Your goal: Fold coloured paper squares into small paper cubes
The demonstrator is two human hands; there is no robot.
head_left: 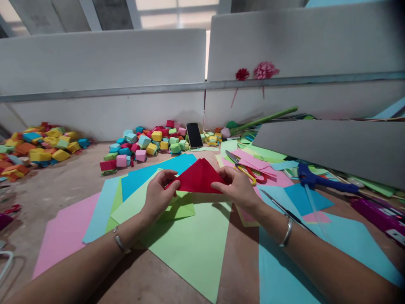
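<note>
A sheet of red paper point(201, 179), folded into a triangle with its point away from me, is held up between both hands. My left hand point(161, 185) pinches its left corner between thumb and fingers. The right corner is pinched by my right hand point(236, 183) in the same way. Below them lies a large light green sheet point(199, 249) with a smaller bright green piece point(180, 207) on it. Scissors point(248, 169) with yellow and red handles rest on pink paper just beyond my right hand.
Small coloured paper boxes are heaped at the left point(47, 143) and back middle, beside a phone point(194, 135). On the right are a blue glue gun point(325, 181), blue sheets point(300, 261) and a grey board point(332, 147). Pink paper point(69, 228) lies at left.
</note>
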